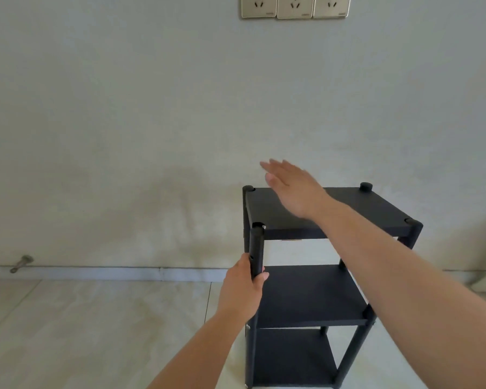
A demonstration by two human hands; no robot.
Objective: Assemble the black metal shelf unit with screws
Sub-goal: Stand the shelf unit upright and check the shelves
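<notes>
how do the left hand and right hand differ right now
The left hand grips the shelf unit's near-left post, fingers curled round it; the right hand is flat, fingers straight, holding nothing. The left hand is low beside the middle shelf; the right hand is over the top shelf. Both are bare.

Two bare forearms enter from the lower part of the frame. No sleeve, glove, watch, ring or band is visible on either one. The left hand (243, 290) lies at lower centre; its fingernails are short and unpainted. The right hand (292, 186) lies at centre right, slightly blurred; its forearm runs out to the lower right edge.
</notes>
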